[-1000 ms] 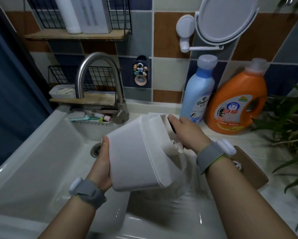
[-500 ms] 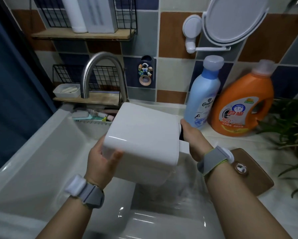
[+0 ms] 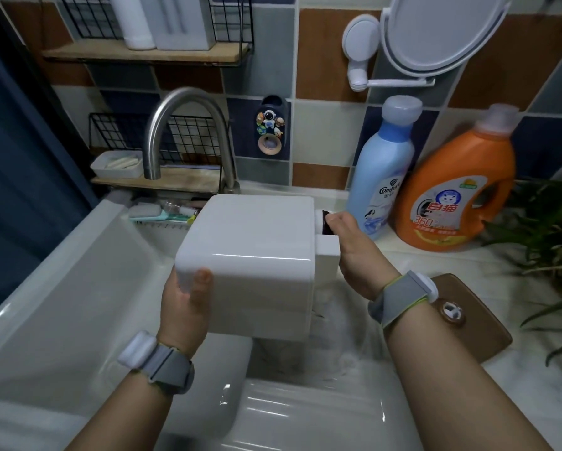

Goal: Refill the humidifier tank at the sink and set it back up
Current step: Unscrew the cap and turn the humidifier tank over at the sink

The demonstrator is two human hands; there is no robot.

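The white boxy humidifier tank [image 3: 253, 255] lies on its side in the air above the white sink [image 3: 78, 288], its cap end pointing right. My left hand [image 3: 185, 301] grips its lower left corner, thumb on the front face. At the right end my right hand [image 3: 351, 245] closes its fingers around the tank's dark round cap [image 3: 326, 222]. The curved steel faucet [image 3: 182, 131] stands behind and to the left of the tank, with no water running.
A blue softener bottle [image 3: 384, 170] and an orange detergent jug [image 3: 458, 187] stand on the counter at the right, beside plant leaves [image 3: 546, 229]. A brown board [image 3: 475, 317] lies by my right wrist. Wire shelves and a round mirror [image 3: 442, 30] hang on the tiled wall.
The tank has turned from tilted with its open underside towards me to lying level on its side. My right hand has shifted onto the cap at its right end.
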